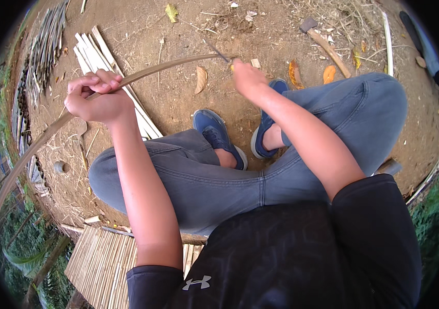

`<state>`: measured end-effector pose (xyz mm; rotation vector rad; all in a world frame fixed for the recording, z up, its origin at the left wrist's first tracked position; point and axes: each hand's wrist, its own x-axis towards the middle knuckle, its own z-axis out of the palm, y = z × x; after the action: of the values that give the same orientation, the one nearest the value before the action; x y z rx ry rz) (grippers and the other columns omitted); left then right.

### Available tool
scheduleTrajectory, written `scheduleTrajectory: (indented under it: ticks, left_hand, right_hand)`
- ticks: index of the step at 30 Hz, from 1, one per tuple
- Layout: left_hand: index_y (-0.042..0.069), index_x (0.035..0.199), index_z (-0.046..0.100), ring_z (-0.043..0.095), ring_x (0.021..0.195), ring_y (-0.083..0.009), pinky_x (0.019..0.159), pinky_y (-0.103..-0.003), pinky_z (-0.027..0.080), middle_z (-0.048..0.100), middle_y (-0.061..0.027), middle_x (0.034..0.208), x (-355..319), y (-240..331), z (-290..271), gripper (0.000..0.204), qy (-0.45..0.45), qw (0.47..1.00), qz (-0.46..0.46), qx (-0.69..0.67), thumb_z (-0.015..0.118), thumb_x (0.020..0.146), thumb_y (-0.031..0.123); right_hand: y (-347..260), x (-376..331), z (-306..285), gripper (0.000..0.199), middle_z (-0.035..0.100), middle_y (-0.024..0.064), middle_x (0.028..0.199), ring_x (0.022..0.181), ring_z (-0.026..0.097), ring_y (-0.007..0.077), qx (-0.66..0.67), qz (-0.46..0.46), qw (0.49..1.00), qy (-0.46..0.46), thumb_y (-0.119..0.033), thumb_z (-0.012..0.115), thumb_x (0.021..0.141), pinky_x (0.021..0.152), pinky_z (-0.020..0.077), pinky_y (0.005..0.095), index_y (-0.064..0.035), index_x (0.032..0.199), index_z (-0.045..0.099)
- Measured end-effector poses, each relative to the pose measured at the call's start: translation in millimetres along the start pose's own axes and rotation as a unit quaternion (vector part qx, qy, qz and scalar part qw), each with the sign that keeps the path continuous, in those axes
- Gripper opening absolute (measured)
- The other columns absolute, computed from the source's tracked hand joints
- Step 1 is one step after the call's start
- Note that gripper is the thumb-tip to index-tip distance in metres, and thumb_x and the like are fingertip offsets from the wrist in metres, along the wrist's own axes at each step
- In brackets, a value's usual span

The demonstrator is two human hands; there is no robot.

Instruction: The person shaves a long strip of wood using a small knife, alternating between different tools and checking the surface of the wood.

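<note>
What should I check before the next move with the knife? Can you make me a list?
1. Left hand gripping the strip: ok, fingers curled around it.
2. Right hand holding the knife: ok, in a closed fist.
3. Left hand away from the knife: ok, farther back along the strip.
4. Knife touching the strip: cannot tell, they only overlap in this view.
5. Knife sharp: cannot tell, its edge is too small to judge.
6. Axe put down: ok, on the ground.
</note>
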<state>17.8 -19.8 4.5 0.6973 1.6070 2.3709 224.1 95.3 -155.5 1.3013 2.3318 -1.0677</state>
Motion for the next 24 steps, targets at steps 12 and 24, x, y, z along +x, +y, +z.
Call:
scheduleTrajectory:
  ticks: [12, 24]
  left_hand:
    - [0.005, 0.066, 0.05, 0.04, 0.04, -0.0169, 0.042, -0.032, 0.04, 0.039, -0.0042, 0.045, -6, 6, 8, 0.032, -0.039, 0.999, 0.031, 0.005, 0.036, 0.084, 0.028]
    - [0.005, 0.074, 0.046, 0.048, 0.047, -0.018, 0.051, -0.035, 0.049, 0.044, -0.0056, 0.05, -4, 12, 27, 0.023, 0.055, 0.996, -0.006, 0.065, 0.039, 0.092, 0.018]
  right_hand:
    - [-3, 13, 17, 0.024, 0.068, 0.0222, 0.112, 0.107, 0.066, 0.0363, -0.017, 0.018, 1.0, 0.003, -0.01, 0.053, 0.093, 0.091, 0.0526, 0.046, 0.0005, 0.112, 0.062]
    - [6, 22, 7, 0.035, 0.066, 0.0213, 0.118, 0.112, 0.064, 0.0361, 0.049, 0.091, 0.995, -0.001, -0.01, 0.055, 0.088, 0.093, 0.0517, 0.0449, -0.0022, 0.122, 0.054]
